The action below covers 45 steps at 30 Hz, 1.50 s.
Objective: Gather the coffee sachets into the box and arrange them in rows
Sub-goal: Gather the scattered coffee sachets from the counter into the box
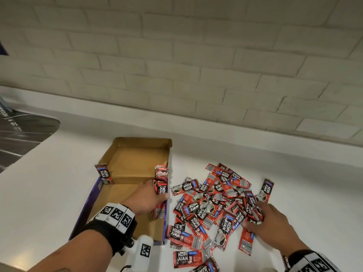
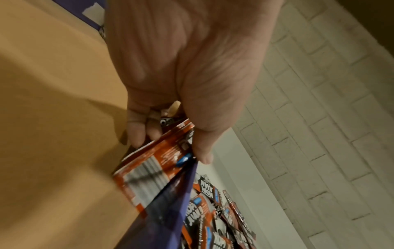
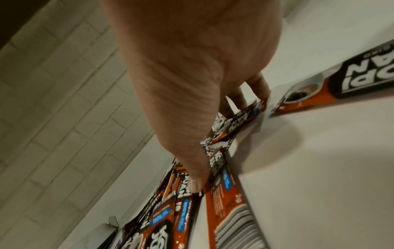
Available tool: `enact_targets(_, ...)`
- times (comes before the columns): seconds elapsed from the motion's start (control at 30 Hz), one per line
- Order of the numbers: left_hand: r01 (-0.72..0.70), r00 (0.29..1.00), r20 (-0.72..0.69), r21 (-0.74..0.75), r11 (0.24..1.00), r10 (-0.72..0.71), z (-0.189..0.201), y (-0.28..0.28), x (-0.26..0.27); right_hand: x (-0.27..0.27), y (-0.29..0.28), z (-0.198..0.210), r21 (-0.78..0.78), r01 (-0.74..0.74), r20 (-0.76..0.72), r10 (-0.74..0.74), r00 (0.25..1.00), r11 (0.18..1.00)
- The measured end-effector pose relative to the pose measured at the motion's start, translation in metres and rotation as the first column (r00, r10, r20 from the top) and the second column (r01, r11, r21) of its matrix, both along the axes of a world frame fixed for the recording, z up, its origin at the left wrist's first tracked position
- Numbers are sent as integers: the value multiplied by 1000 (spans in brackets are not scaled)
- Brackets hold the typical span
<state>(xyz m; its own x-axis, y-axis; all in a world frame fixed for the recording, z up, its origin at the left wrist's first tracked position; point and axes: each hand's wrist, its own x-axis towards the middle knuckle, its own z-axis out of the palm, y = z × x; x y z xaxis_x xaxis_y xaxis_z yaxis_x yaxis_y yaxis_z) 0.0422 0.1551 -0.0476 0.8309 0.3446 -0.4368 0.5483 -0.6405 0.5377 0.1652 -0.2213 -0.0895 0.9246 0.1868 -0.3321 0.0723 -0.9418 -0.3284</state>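
An open cardboard box with purple outer walls lies at the centre of the white counter. One red coffee sachet stands against its left wall. My left hand grips a stack of upright sachets against the box's right wall; in the left wrist view the left hand holds the stack between thumb and fingers. A loose pile of sachets lies to the right of the box. My right hand is down on the pile's right edge, where the right hand pinches a few sachets between thumb and fingers.
A pale brick wall runs along the counter's back edge. A dark ribbed surface sits at the far left. More sachets lie near the counter's front edge. One sachet lies apart at the pile's right.
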Motion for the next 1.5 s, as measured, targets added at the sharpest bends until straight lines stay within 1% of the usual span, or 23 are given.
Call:
enact_targets(0.03,11,1000,10,-6,1000,-11,3,-1,0,1,0,-1,4,-3,-4,3,1000,1000)
enact_targets(0.13,-22,999,27,-75,997,24,8,0,-2,-1,0,-1,11,-14,5,14,1000,1000)
enact_targets(0.23,-31,999,-16,-89,996,30,8,4,-7,-2,-1,0,8,-22,11,22,1000,1000)
enact_targets(0.4,-13,995,-97,22,1000,15,3,9,-20,-2,-2,-4,-6,-27,9,27,1000,1000)
enact_targets(0.53,39,993,-119,122,992,-25,29,-8,-29,-3,0,-1,20,-18,3,17,1000,1000)
enact_targets(0.57,44,994,-108,158,986,-27,36,-12,-30,-3,1,1,38,-17,3,17,1000,999)
enact_targets(0.6,24,998,-61,195,980,-12,41,-17,-31,-5,3,3,57,-17,-3,17,1000,998)
enact_targets(0.67,-71,992,123,249,966,41,57,-35,-30,-6,8,8,105,-8,-31,11,999,994)
enact_targets(0.7,-86,975,220,264,961,27,65,-46,-27,-7,11,10,135,3,-48,4,999,991)
enact_targets(0.73,-57,961,276,282,958,-24,71,-58,-20,-7,13,13,157,16,-58,-7,998,987)
enact_targets(0.77,1,954,287,291,957,-89,74,-72,-12,-7,14,14,168,29,-65,-19,998,985)
enact_targets(0.8,80,951,264,296,952,-162,75,-84,-3,-7,15,14,171,39,-72,-27,997,984)
enact_targets(0.83,170,948,211,295,940,-238,74,-96,8,-8,15,16,177,48,-74,-35,997,983)
enact_targets(0.9,330,931,51,301,895,-361,65,-114,27,-9,16,18,188,64,-75,-51,996,980)
enact_targets(0.93,385,918,-34,309,870,-395,59,-121,34,-11,17,20,184,66,-66,-54,996,981)
enact_targets(0.97,411,911,-107,322,853,-399,52,-126,39,-13,18,21,172,64,-35,-58,998,983)
enact_targets(1.03,383,922,-200,344,857,-332,36,-134,48,-17,22,24,127,61,49,-67,997,990)
enact_targets(1.1,314,940,-248,374,873,-232,22,-142,52,-25,30,26,81,74,63,-79,995,994)
enact_targets(1.17,264,953,-254,428,864,-165,15,-151,56,-32,40,27,59,105,31,-107,994,993)
enact_targets(1.23,196,970,-223,460,866,-101,8,-158,59,-39,50,28,48,117,12,-117,993,992)
enact_targets(1.3,110,984,-173,425,898,-39,-4,-160,65,-43,59,29,71,117,10,-118,993,991)
enact_targets(1.37,60,991,-131,364,930,-13,-10,-159,68,-45,67,31,108,112,8,-114,993,988)
enact_targets(1.5,97,992,-102,240,966,-74,-10,-153,64,-42,73,24,233,113,-42,-106,994,966)
